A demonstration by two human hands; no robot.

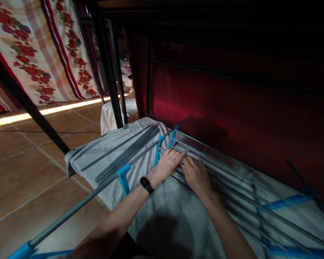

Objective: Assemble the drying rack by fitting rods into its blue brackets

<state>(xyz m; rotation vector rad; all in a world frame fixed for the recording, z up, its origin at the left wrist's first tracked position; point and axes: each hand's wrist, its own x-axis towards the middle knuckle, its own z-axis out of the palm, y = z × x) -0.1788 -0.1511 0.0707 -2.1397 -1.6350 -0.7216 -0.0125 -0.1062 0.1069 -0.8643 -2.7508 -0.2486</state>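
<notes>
A rack of grey metal tubes [232, 187] with blue plastic brackets [158, 149] lies over a grey cloth [140, 135]. My left hand [169, 162], with a black band on the wrist, is closed on one of the rack's tubes close to the bracket. Right beside it, my right hand [196, 173] is closed around a tube too; the hands nearly touch, and the palms hide that part of the tube. A long grey pole [78, 205] runs through several blue connectors [124, 174] to the left of my arms.
Several loose grey tubes [128, 153] lie side by side on the cloth. Black metal posts [110, 72] stand behind it, and a dark red panel [218, 100] closes off the right. A flowered curtain [37, 46] hangs at the left above the tiled floor [24, 172].
</notes>
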